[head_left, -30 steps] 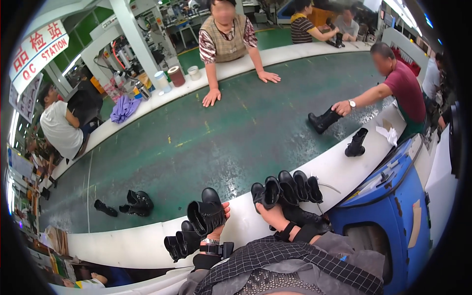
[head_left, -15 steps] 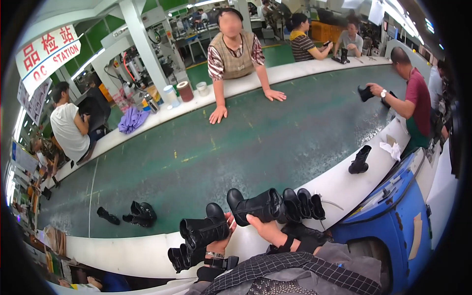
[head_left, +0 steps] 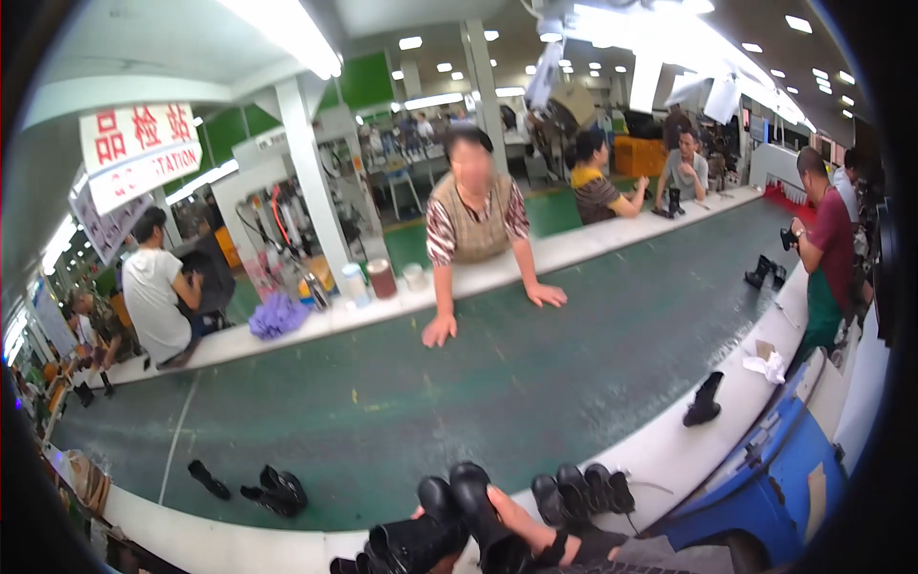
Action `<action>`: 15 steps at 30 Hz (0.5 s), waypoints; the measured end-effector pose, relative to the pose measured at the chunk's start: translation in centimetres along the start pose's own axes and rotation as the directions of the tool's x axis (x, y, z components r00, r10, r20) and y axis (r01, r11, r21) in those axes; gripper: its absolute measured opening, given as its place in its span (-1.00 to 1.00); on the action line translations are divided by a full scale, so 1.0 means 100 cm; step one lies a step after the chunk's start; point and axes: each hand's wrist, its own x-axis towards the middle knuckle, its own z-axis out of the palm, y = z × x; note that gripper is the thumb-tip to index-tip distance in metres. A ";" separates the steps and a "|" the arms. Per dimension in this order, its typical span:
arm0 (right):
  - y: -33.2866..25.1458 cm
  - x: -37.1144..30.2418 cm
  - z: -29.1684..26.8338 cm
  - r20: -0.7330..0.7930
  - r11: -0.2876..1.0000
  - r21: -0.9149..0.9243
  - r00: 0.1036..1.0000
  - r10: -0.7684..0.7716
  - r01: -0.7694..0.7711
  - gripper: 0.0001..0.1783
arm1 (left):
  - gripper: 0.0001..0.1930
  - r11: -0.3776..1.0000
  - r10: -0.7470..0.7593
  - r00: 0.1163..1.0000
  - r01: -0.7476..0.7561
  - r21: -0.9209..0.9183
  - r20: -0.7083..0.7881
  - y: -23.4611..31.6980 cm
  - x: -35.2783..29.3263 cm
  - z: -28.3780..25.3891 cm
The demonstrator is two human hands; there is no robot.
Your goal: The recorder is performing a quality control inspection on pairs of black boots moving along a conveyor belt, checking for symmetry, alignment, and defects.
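Both hands sit at the very bottom of the frame, around six o'clock. Only a sliver of the left hand (head_left: 421, 517) shows beside a black boot (head_left: 426, 536) that lies toe-up on the white edge of the belt; it touches the boot's shaft, but whether the fingers are closed round it cannot be told. The right hand (head_left: 512, 512) is wrapped round the shaft of a second black boot (head_left: 475, 502), its thumb lying along the leather, with a dark strap at the wrist. The two boots touch each other, toes pointing toward twelve o'clock.

Just to the right, near five o'clock, a row of three more black boots (head_left: 583, 488) stands on the white rim (head_left: 669, 450). At seven o'clock a pair of black shoes (head_left: 277, 490) and a single black shoe (head_left: 207, 478) lie on the green conveyor belt (head_left: 430, 402). A lone tall boot (head_left: 705, 402) stands upright at about four o'clock beside a crumpled white cloth (head_left: 770, 365).

Across the belt, at twelve o'clock, a person in a striped shirt and vest (head_left: 473, 215) leans with both palms on the far edge. At three o'clock a person in a red shirt (head_left: 827, 239) holds a black item.
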 end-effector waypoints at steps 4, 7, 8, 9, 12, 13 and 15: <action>-0.030 -0.030 0.011 0.388 0.853 -0.189 0.836 -0.389 0.486 -0.46 | -0.46 0.985 -0.131 0.975 0.108 -0.133 -0.179 -0.055 -0.069 0.003; -0.047 -0.031 0.019 0.379 0.945 0.312 0.925 -0.028 -0.099 -0.46 | -0.44 0.852 0.178 0.899 0.064 0.520 -0.401 -0.079 -0.112 -0.034; -0.075 -0.031 0.037 0.130 0.946 -0.171 0.958 -0.255 0.275 -0.45 | -0.46 0.974 0.036 0.846 0.089 0.207 -0.533 -0.078 -0.100 -0.043; -0.077 -0.023 0.035 0.050 0.979 -0.120 0.986 -0.161 0.166 -0.45 | -0.47 0.979 0.045 0.834 0.072 0.188 -0.551 -0.083 -0.086 -0.041; -0.084 -0.015 0.025 0.002 0.988 -0.144 0.999 0.054 -0.053 -0.52 | -0.47 0.982 0.079 0.875 0.016 0.191 -0.478 -0.073 -0.075 -0.058; -0.087 -0.018 0.026 0.144 0.994 0.083 0.988 0.062 -0.074 -0.48 | -0.46 0.981 0.087 0.923 -0.014 0.194 -0.374 -0.072 -0.077 -0.072; -0.075 -0.021 0.008 0.355 0.954 0.285 0.935 -0.009 -0.098 -0.40 | -0.43 0.983 0.084 0.985 -0.057 0.177 -0.150 -0.080 -0.085 -0.095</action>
